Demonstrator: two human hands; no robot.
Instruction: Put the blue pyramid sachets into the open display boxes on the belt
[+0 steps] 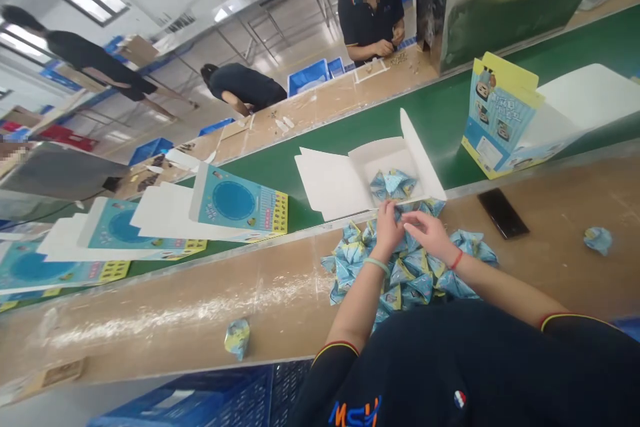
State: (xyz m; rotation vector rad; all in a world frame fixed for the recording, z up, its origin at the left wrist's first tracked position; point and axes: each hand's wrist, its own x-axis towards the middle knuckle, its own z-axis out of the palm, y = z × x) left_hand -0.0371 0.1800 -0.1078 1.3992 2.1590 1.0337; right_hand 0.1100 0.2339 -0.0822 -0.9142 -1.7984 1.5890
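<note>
My left hand (pixel 389 228) is at the front edge of an open white-lined carton (pixel 333 180), its fingers closed together. What they grip, if anything, is hidden. Close beside it, my right hand (pixel 427 232) reaches leftward over the packets with fingers stretched and thumb apart. Several blue-and-yellow triangular foil packets (pixel 393 183) lie inside the carton. Under and around both hands spreads a heap of the same packets (pixel 410 273) on the brown work surface (pixel 280 287).
More open printed cartons stand on the green belt, left (pixel 235 203) and right (pixel 500 120). Single packets lie at the left (pixel 237 337) and right (pixel 597 240). A black phone (pixel 503 213) rests right of the heap. Across the belt, a person (pixel 373 13) handles small parts.
</note>
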